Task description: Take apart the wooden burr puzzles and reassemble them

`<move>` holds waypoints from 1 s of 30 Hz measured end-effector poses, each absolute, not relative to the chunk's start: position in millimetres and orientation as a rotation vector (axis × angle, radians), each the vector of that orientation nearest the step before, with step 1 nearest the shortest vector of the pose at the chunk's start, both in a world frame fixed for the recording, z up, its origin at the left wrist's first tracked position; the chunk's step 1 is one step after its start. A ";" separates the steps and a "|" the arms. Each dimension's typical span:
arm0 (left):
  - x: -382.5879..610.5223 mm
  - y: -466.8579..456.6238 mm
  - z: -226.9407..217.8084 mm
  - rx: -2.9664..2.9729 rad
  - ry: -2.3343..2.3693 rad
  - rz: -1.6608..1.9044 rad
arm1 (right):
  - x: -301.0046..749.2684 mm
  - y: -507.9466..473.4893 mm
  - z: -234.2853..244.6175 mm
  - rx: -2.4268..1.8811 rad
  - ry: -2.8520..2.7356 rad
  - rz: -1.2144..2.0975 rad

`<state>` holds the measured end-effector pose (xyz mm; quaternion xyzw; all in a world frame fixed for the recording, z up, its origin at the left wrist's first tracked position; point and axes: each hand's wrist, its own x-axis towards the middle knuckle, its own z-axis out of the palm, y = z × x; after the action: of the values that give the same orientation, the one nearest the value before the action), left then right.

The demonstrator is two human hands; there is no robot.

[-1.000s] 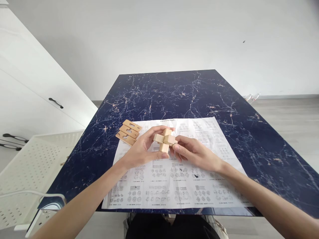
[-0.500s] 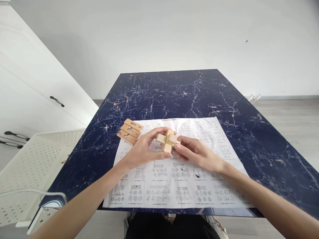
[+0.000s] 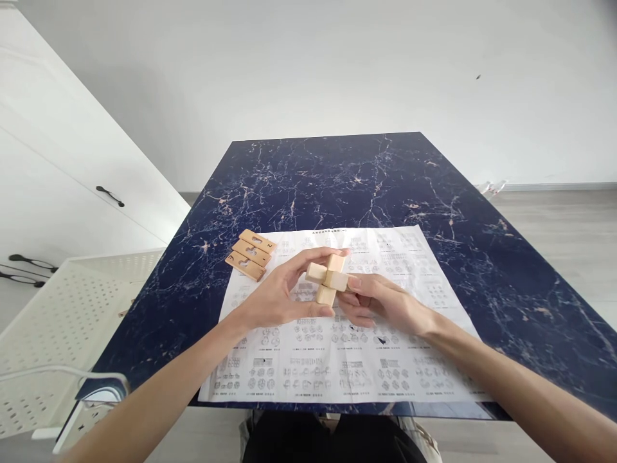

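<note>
Between my two hands is a pale wooden burr puzzle (image 3: pixel 336 279), its square bars crossing each other, held just over a printed sheet (image 3: pixel 308 379). My left hand (image 3: pixel 282 289) grips it from the left, the thumb at its near end and the fingers at its far end. From the right, my right hand (image 3: pixel 385 299) pinches the bar that sticks out that way, with its other fingers curled beneath. Part of the puzzle's underside is hidden by the fingers. Flat wooden pieces with cut-outs and numbers (image 3: pixel 250 254) lie at the sheet's upper left corner.
The sheet, covered in small diagrams, lies on a dark blue marble-patterned table (image 3: pixel 318 180). Left of the table stand a white perforated bin (image 3: pixel 72 308) and a white cabinet (image 3: pixel 62 148) with black handles. A white cable (image 3: pixel 62 371) runs at lower left.
The puzzle has turned and shifted slightly right and nearer. My right thumb has moved onto the end of its right-hand bar, and the lower fingers have spread a little.
</note>
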<state>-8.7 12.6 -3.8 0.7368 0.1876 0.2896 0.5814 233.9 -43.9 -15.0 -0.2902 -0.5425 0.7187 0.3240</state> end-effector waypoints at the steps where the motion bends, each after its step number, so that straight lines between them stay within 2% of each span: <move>1: -8.9 12.3 -3.7 1.714 0.444 0.668 | 232.8 -45.1 -13.5 -0.814 -1.468 1.811; 6: -9.5 12.0 -5.4 1.637 0.558 0.599 | 228.5 -50.2 -6.8 -1.105 -1.782 1.268; 9: -9.6 12.5 -6.6 1.635 0.610 0.575 | 228.4 -51.2 -7.0 -1.155 -1.825 1.171; 12: -10.5 12.7 -6.4 1.631 0.589 0.556 | 230.1 -51.4 -7.2 -1.140 -1.805 1.260; 20: -9.3 13.2 -4.0 1.651 0.526 0.600 | 236.1 -46.4 -7.2 -0.841 -1.479 1.816; 26: -7.8 17.7 -4.3 1.570 0.479 0.559 | 235.7 -42.7 -4.2 -0.825 -1.459 1.868; 30: -8.8 20.3 -4.6 1.492 0.437 0.519 | 235.5 -43.6 -0.8 -0.872 -1.565 1.759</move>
<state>-8.8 20.3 -4.6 0.6652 0.1949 0.2313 0.6827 235.5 -43.6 -0.8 -0.3303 -0.5927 0.6659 0.3102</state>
